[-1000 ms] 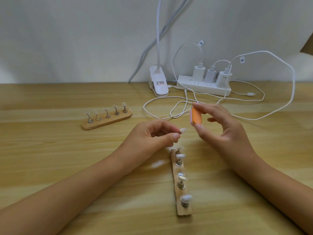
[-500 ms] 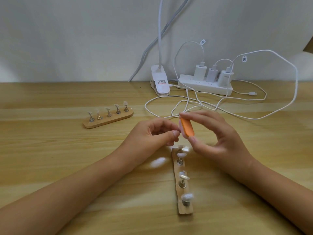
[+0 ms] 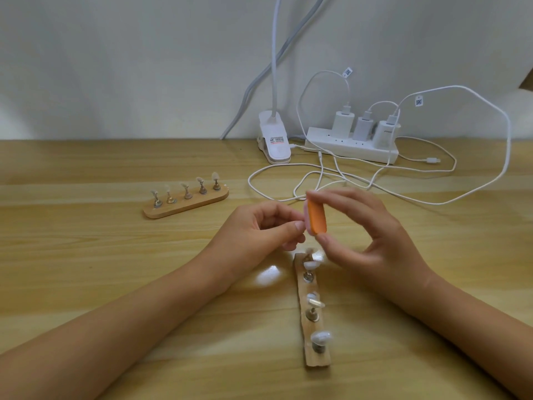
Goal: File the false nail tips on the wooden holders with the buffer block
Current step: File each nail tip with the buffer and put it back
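Two hands meet above the near wooden holder [image 3: 315,356]: the right hand [image 3: 375,243] pinches the buffer block [image 3: 316,216] upright, just right of the left hand [image 3: 259,229], whose pinched fingertips [image 3: 298,226] hide a presumed nail tip.

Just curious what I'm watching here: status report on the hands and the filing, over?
Right hand pinches orange buffer block. Left hand pinches something small beside it, likely a nail tip, hidden. Near wooden holder below hands, nothing blocking.
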Demonstrator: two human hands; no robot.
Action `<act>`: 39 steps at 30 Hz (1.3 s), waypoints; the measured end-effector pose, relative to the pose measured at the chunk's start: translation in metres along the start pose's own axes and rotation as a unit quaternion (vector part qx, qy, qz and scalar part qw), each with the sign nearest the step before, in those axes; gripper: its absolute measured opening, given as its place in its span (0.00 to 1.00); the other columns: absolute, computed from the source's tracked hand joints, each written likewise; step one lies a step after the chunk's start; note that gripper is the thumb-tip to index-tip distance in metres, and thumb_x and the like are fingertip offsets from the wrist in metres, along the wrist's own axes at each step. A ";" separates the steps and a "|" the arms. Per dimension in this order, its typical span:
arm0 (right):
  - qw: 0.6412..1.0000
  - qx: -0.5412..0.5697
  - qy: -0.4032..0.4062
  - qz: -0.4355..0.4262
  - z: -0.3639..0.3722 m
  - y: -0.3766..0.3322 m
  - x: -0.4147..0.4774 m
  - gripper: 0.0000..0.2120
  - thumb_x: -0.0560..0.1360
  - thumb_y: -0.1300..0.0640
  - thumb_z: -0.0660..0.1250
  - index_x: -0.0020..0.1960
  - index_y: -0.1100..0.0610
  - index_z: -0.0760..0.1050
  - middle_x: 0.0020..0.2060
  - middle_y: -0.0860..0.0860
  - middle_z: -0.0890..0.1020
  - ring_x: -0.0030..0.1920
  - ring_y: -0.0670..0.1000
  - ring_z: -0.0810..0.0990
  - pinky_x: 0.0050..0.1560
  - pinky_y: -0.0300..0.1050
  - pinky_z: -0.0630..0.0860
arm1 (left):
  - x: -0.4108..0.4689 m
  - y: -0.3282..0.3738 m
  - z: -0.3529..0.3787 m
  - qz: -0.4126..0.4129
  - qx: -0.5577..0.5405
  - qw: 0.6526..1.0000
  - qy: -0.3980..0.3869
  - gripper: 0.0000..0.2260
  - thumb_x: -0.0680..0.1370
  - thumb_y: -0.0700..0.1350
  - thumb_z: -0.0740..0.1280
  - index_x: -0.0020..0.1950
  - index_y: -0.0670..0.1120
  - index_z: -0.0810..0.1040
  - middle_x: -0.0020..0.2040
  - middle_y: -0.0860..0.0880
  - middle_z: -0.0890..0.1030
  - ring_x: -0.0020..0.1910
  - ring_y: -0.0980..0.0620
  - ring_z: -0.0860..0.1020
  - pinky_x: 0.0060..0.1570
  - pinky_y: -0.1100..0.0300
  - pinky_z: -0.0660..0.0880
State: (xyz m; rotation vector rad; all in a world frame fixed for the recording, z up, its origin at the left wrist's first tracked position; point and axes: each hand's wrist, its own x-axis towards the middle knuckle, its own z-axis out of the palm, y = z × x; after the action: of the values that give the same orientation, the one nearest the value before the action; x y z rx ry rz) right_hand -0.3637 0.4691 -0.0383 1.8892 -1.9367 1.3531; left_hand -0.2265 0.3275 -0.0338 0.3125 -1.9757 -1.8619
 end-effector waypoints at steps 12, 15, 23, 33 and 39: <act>1.000 -0.011 0.009 0.004 0.001 0.001 0.000 0.23 0.73 0.55 0.72 0.67 0.54 0.74 0.60 0.48 0.79 0.63 0.49 0.75 0.67 0.45 0.68 | 0.001 -0.001 -0.001 -0.003 -0.030 1.000 0.001 0.05 0.77 0.33 0.67 0.44 0.41 0.77 0.35 0.50 0.83 0.32 0.58 0.79 0.37 0.68 0.75; 0.999 -0.031 -0.007 -0.025 0.002 0.002 -0.002 0.23 0.74 0.53 0.71 0.68 0.55 0.74 0.61 0.48 0.79 0.63 0.50 0.75 0.66 0.46 0.68 | 0.001 -0.001 -0.001 0.002 -0.029 1.000 -0.008 0.06 0.77 0.33 0.66 0.43 0.43 0.77 0.37 0.50 0.83 0.34 0.58 0.79 0.39 0.67 0.75; 0.999 -0.031 0.043 0.012 0.002 0.002 0.000 0.23 0.73 0.58 0.71 0.67 0.54 0.74 0.61 0.49 0.78 0.64 0.50 0.75 0.67 0.55 0.70 | 0.001 -0.002 -0.001 0.000 -0.045 0.999 0.001 0.02 0.74 0.37 0.70 0.44 0.43 0.78 0.39 0.48 0.84 0.42 0.54 0.83 0.42 0.65 0.78; 0.999 -0.030 0.016 -0.010 0.003 0.000 -0.001 0.23 0.74 0.52 0.71 0.68 0.54 0.73 0.61 0.49 0.78 0.63 0.50 0.75 0.67 0.51 0.69 | 0.001 0.001 0.000 -0.009 -0.058 0.998 0.000 0.01 0.75 0.36 0.68 0.45 0.41 0.79 0.35 0.50 0.83 0.33 0.58 0.79 0.37 0.68 0.75; 0.998 -0.051 0.006 -0.036 0.002 0.001 -0.003 0.23 0.75 0.52 0.69 0.69 0.53 0.72 0.62 0.48 0.78 0.63 0.51 0.75 0.64 0.55 0.70 | 0.001 0.000 -0.001 -0.012 -0.044 0.999 -0.007 0.01 0.76 0.34 0.67 0.45 0.39 0.78 0.33 0.51 0.82 0.32 0.59 0.79 0.36 0.69 0.74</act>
State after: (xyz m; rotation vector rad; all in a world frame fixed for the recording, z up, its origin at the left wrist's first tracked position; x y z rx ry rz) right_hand -0.3634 0.4698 -0.0418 1.8807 -1.8747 1.2196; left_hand -0.2269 0.3267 -0.0339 0.2986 -1.8997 -1.9642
